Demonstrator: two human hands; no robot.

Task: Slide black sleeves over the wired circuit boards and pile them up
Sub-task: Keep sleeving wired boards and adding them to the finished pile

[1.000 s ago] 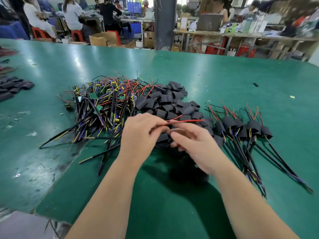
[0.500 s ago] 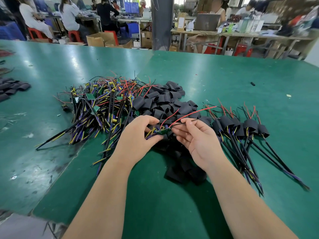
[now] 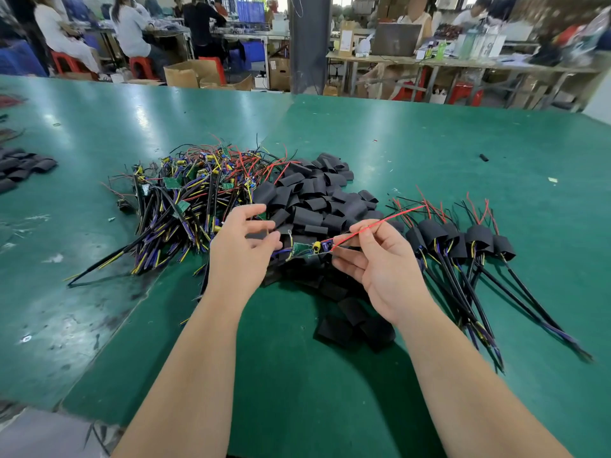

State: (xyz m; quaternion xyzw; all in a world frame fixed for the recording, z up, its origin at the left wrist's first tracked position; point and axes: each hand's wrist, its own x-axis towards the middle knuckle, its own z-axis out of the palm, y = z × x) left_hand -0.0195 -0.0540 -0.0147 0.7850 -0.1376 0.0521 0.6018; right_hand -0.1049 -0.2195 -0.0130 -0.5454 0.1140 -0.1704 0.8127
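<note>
Right hand (image 3: 380, 262) pinches the red wire (image 3: 380, 221), circuit board (image 3: 302, 249) bare between both sets of fingertips; left hand (image 3: 241, 246), fingers loosely spread, wants a sleeve (image 3: 307, 214) next, leads kept bunched, I'd say

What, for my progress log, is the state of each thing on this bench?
circuit board, bare, unsleeved, held off the table
red wire, pinched by the right hand
left hand, at the board's cable end; grip unclear
loose sleeves, empty, heaped
waiting boards, unsleeved, tangled heap
finished boards, sleeved, piled at right
</note>
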